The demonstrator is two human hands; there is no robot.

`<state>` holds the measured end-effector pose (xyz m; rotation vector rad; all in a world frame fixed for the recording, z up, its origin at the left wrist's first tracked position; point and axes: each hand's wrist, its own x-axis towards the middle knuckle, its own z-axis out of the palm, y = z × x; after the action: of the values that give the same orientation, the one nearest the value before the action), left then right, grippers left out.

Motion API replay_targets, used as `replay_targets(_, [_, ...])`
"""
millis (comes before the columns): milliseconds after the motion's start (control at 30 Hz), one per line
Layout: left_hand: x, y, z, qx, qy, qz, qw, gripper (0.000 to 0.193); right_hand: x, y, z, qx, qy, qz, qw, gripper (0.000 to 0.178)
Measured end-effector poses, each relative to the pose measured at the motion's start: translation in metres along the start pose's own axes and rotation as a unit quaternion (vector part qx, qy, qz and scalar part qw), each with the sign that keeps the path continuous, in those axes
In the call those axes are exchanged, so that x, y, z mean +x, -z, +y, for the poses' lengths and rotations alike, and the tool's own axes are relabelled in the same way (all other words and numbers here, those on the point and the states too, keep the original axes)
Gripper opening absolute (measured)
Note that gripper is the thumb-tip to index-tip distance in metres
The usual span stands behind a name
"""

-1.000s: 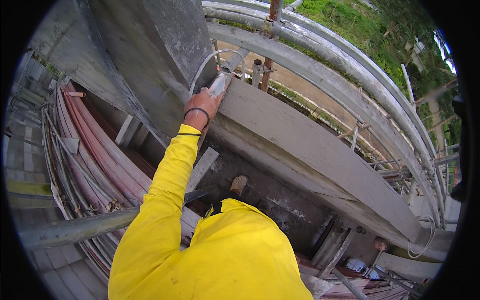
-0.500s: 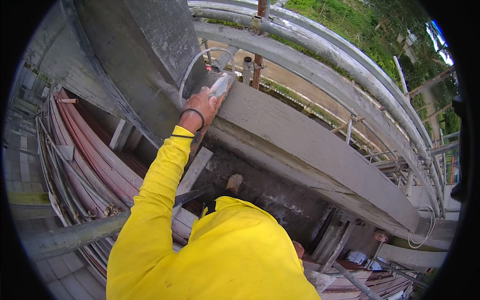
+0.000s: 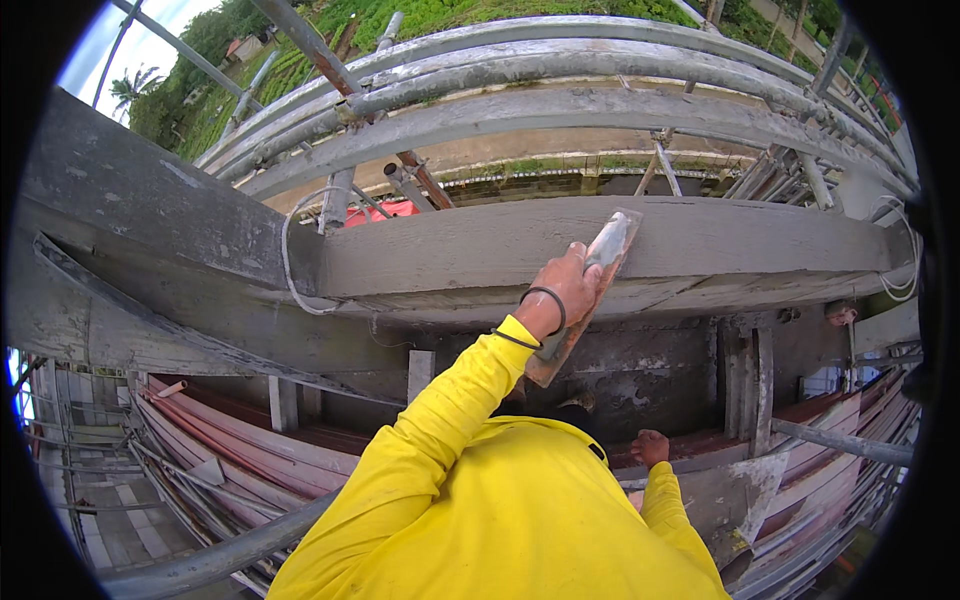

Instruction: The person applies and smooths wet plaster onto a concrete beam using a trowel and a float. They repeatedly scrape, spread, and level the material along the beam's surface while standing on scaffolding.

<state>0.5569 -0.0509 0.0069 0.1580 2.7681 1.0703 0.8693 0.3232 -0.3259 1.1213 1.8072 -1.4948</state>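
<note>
My left hand [image 3: 564, 292] is wrapped around the pale handle of a long rectangular plastering trowel [image 3: 585, 328]. The trowel slants across the near top edge of a grey concrete beam [image 3: 440, 243], its far end over the beam's top face and its near end jutting toward me. Fine ridges mark the damp-looking beam top. My right hand [image 3: 651, 449] hangs low at my right side, fingers curled; what it holds, if anything, does not show.
Beyond the beam run curved-looking scaffold pipes [image 3: 560, 75]. A concrete column [image 3: 150, 200] meets the beam at the left, with a loop of pale cable [image 3: 287, 262] beside it. Reddish boards [image 3: 230, 430] and a thick pipe [image 3: 220, 550] lie lower left.
My view has turned left, and the beam now runs crosswise. The trowel has moved from beside the column rightward along the beam, still in my left hand. My right hand shows more fully.
</note>
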Motion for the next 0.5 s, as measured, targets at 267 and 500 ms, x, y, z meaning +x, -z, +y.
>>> replay_targets(267, [-0.036, 0.176, -0.111, -0.020, 0.167, 0.059, 0.984, 0.025, -0.011, 0.007, 0.061, 0.163, 0.076, 0.073, 0.981, 0.020])
replay_targets(500, [-0.039, 0.161, -0.194, 0.063, 0.233, 0.100, 0.965, 0.027, -0.065, -0.029, 0.077, 0.278, 0.016, 0.171, 0.945, 0.023])
